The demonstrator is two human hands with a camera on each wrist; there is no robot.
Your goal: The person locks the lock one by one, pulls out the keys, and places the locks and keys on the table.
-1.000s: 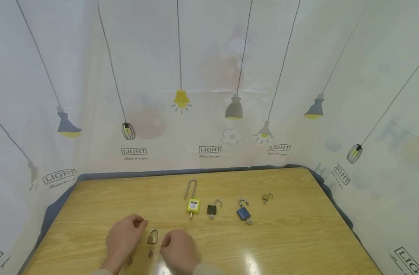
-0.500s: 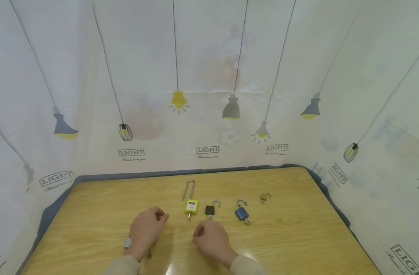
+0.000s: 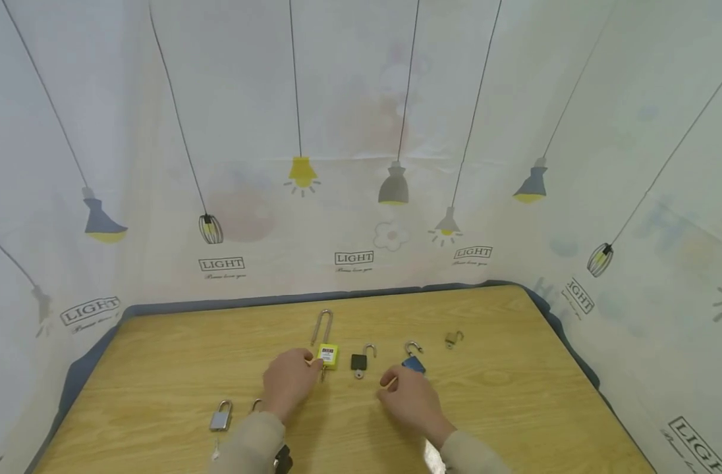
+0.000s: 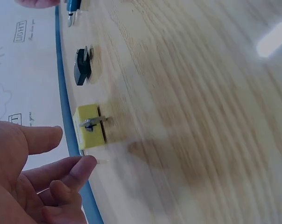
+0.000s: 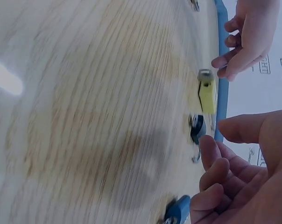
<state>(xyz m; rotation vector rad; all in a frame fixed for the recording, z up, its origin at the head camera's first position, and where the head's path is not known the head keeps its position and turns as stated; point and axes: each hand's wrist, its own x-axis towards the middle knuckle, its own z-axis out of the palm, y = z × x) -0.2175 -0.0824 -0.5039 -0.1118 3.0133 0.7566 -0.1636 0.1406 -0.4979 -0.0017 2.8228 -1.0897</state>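
My left hand [image 3: 292,382] is at the left edge of the yellow padlock [image 3: 328,356], which has a long shackle standing open and a key in its base. In the left wrist view the thumb and index finger are spread beside the yellow padlock [image 4: 89,137], with nothing between them. My right hand [image 3: 413,398] hovers just in front of the blue padlock [image 3: 414,364], partly covering it; its fingers are loosely bent and hold nothing. Between the hands lies a black padlock [image 3: 358,363] with its shackle open and a key in it.
A small brass padlock [image 3: 451,339], shackle open, lies at the back right. At the front left a silver padlock [image 3: 221,419] has its shackle closed, with a key [image 3: 216,451] near it. Another shackle [image 3: 257,404] shows beside my left sleeve. Printed cloth surrounds the wooden table [image 3: 515,408].
Both hands have moved right and away from me, leaving the padlocks at the front left. The left hand has reached the yellow padlock, the right hand the blue one.
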